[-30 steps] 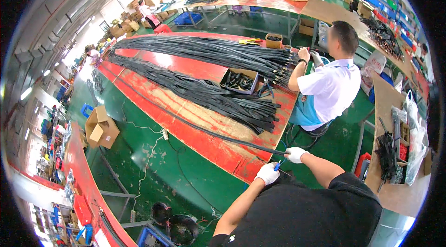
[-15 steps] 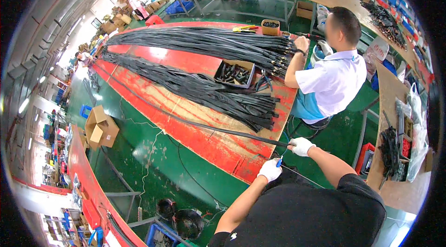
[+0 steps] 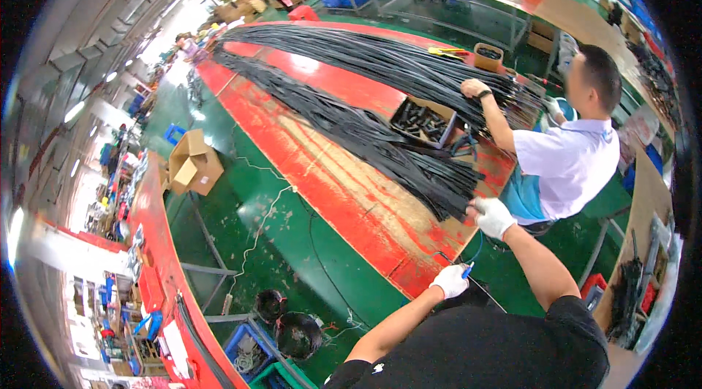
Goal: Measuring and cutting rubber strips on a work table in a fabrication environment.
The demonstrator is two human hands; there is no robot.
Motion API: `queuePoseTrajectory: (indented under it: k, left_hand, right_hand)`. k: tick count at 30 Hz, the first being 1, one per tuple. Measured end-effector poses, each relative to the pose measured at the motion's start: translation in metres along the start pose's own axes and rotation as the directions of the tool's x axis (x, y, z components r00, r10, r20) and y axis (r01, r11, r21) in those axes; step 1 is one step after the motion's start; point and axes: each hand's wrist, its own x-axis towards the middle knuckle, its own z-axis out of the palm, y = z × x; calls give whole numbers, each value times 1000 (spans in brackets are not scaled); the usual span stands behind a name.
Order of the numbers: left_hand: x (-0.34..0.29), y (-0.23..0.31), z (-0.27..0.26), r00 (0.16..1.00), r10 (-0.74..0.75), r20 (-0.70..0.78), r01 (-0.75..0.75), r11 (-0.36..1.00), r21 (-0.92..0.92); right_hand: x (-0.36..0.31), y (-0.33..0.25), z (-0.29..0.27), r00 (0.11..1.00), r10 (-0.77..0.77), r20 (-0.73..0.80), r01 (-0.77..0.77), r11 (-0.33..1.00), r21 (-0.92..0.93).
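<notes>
My left hand (image 3: 450,281), in a white glove, is closed round a small blue-handled tool (image 3: 467,270) near the table's front corner. A thin dark curved piece shows beside that hand; whether it belongs to the tool I cannot tell. My right hand (image 3: 496,218), also gloved, reaches to the near ends of a bundle of long flat black sleeves (image 3: 431,177). Its fingers are stretched out, a little apart, at the sleeve ends. The bundle runs lengthwise along the red, worn table (image 3: 314,162).
Across the table a seated co-worker (image 3: 570,162) handles a second bundle of black cables (image 3: 380,53). A box of black parts (image 3: 423,123) stands between the bundles, a smaller box (image 3: 488,57) behind. An open carton (image 3: 194,164) and black buckets (image 3: 298,335) are at left.
The single black sleeve stretched from my right hand along the table edge is no longer there. My right hand has moved up to the bundle's ends. The view has shifted.
</notes>
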Motion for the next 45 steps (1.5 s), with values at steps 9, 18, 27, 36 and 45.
queuePoseTrajectory:
  k: [9, 18, 27, 36, 45]
  left_hand:
    - [19, -7, -4, 999, -20, 38, 20, 1000, 9]
    - [49, 12, -24, 995, -36, 97, 38, 999, -18]
    - [86, -18, 12, 990, -94, 106, 97, 995, -19]
    - [106, -7, 1, 969, -160, 189, 168, 985, -31]
    - [109, -10, 1, 964, -192, 184, 201, 979, -36]
  right_hand:
    - [200, -19, -110, 979, 24, -202, 9, 987, 159]
    - [327, 48, -99, 900, 294, -321, -347, 930, -121]
    - [349, 116, -48, 737, 556, -385, -577, 814, 71]
    - [356, 222, -15, 722, 452, -523, -636, 731, -246]
    - [294, 135, 11, 864, 118, -489, -244, 948, -203]
